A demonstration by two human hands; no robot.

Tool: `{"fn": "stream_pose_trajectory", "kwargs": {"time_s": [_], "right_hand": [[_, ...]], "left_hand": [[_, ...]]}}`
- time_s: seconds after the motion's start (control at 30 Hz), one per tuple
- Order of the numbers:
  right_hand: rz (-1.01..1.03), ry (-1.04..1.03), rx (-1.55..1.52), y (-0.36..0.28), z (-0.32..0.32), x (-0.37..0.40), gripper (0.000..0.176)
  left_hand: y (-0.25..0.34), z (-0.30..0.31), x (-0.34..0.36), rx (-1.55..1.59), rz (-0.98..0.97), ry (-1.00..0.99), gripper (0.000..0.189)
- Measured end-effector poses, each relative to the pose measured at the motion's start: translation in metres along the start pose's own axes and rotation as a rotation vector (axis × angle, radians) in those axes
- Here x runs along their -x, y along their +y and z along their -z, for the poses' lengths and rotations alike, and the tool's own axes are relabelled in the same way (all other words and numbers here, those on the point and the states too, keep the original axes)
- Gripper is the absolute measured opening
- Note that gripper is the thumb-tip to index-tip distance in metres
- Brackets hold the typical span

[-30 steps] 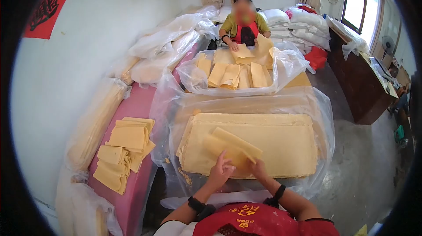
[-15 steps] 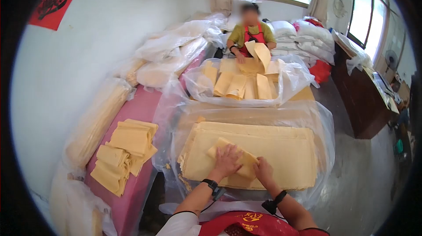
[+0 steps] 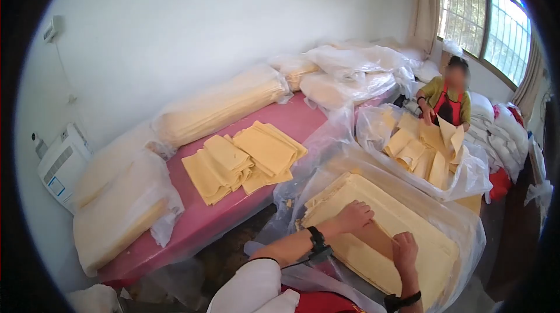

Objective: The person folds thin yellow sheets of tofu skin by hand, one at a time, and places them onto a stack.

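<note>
While the left hand [image 3: 354,217] and the right hand [image 3: 405,250] each pinch an end of it, a tan sheet [image 3: 373,240] spans the space between them over the middle of the stack [image 3: 434,244]; its layers are hard to count from here. Plastic film [image 3: 373,160] runs past the stack's far edge. To the left, folded sheets [image 3: 265,149] lie midway along the pink tabletop [image 3: 298,117], whose wall edge carries a wrapped bundle [image 3: 224,106].
</note>
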State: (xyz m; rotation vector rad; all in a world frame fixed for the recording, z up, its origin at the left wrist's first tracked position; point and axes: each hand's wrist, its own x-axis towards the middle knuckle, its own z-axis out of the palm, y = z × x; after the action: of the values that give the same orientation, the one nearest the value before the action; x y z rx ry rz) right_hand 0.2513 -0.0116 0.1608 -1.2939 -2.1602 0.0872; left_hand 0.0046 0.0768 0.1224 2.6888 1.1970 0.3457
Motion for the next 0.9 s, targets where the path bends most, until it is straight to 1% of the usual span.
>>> {"fn": "stream_pose_trajectory", "kwargs": {"time_s": [0.03,0.07,0.1,0.17,0.2,0.23,0.27,0.3,0.33,0.37,0.4,0.43,0.47,0.5,0.53,0.57,0.6,0.63,0.67,0.7,0.73,0.8,0.83,0.9], "right_hand": [[-0.043,0.087,-0.127,-0.013,0.008,-0.015,0.016],[-0.09,0.175,-0.245,-0.02,0.014,-0.024,0.017],[-0.077,0.172,-0.257,-0.026,0.015,-0.029,0.017],[-0.284,0.292,-0.481,-0.034,0.012,-0.034,0.019],[-0.285,0.283,-0.492,-0.031,0.005,-0.03,0.019],[-0.276,0.207,-0.468,-0.023,-0.006,-0.022,0.017],[-0.271,0.132,-0.442,-0.019,-0.016,-0.014,0.016],[-0.283,0.125,-0.445,-0.019,-0.026,-0.009,0.016],[-0.293,0.02,-0.447,-0.019,-0.034,-0.001,0.016],[-0.314,-0.081,-0.444,-0.018,-0.04,0.01,0.015],[-0.331,-0.116,-0.444,-0.021,-0.044,0.016,0.016],[-0.351,-0.145,-0.443,-0.025,-0.047,0.021,0.016],[-0.393,-0.124,-0.429,-0.025,-0.051,0.029,0.016],[-0.358,-0.18,-0.37,-0.023,-0.057,0.036,0.018],[-0.323,-0.241,-0.314,-0.02,-0.065,0.044,0.021],[-0.36,-0.23,-0.306,-0.015,-0.075,0.054,0.021],[-0.258,-0.252,-0.184,-0.01,-0.087,0.064,0.025],[-0.148,-0.279,-0.065,-0.008,-0.094,0.074,0.03],[-0.168,-0.282,-0.06,-0.01,-0.094,0.078,0.03],[-0.135,-0.333,0.032,-0.014,-0.094,0.079,0.033],[-0.098,-0.382,0.124,-0.016,-0.095,0.079,0.036],[-0.102,-0.364,0.112,-0.011,-0.104,0.088,0.038],[-0.097,-0.346,0.097,-0.009,-0.104,0.092,0.039],[-0.104,-0.335,0.1,-0.009,-0.099,0.096,0.039]], "left_hand": [[-0.01,0.005,0.021,-0.009,0.025,-0.001,0.032],[-0.021,0.013,0.047,0.092,0.112,0.224,0.025],[-0.032,0.023,0.074,0.189,0.194,0.452,0.022],[-0.052,0.054,0.13,0.3,0.377,0.704,0.025],[-0.065,0.071,0.157,0.124,0.548,0.806,0.025],[-0.07,0.087,0.181,0.412,0.874,0.915,0.025],[-0.108,0.081,0.207,0.403,0.742,1.224,0.025],[-0.107,0.11,0.23,0.348,0.987,1.244,0.025],[-0.135,0.106,0.26,0.335,0.941,1.388,0.025],[-0.16,0.106,0.288,0.288,0.803,1.493,0.024],[-0.168,0.116,0.313,0.224,1.08,1.351,0.019],[-0.185,0.11,0.344,0.11,1.143,1.29,0.015],[-0.198,0.096,0.356,-0.01,1.19,1.233,0.013],[-0.184,0.097,0.336,0.014,1.158,1.205,0.013],[-0.166,0.098,0.32,-0.443,1.089,1.249,0.014],[-0.15,0.093,0.303,-0.897,0.983,1.267,0.018],[-0.139,0.072,0.285,-0.395,1.007,1.126,0.021],[-0.124,0.051,0.262,0.084,1.001,0.945,0.024],[-0.1,0.035,0.228,0.453,0.792,0.885,0.028],[-0.079,0.018,0.202,0.228,0.749,0.657,0.029],[-0.074,-0.012,0.181,0.139,0.571,0.514,0.03],[-0.065,-0.063,0.143,0.028,0.528,0.619,0.037],[-0.067,-0.073,0.135,0.038,0.513,0.621,0.037],[-0.07,-0.081,0.118,0.018,0.795,0.481,0.039]]}}
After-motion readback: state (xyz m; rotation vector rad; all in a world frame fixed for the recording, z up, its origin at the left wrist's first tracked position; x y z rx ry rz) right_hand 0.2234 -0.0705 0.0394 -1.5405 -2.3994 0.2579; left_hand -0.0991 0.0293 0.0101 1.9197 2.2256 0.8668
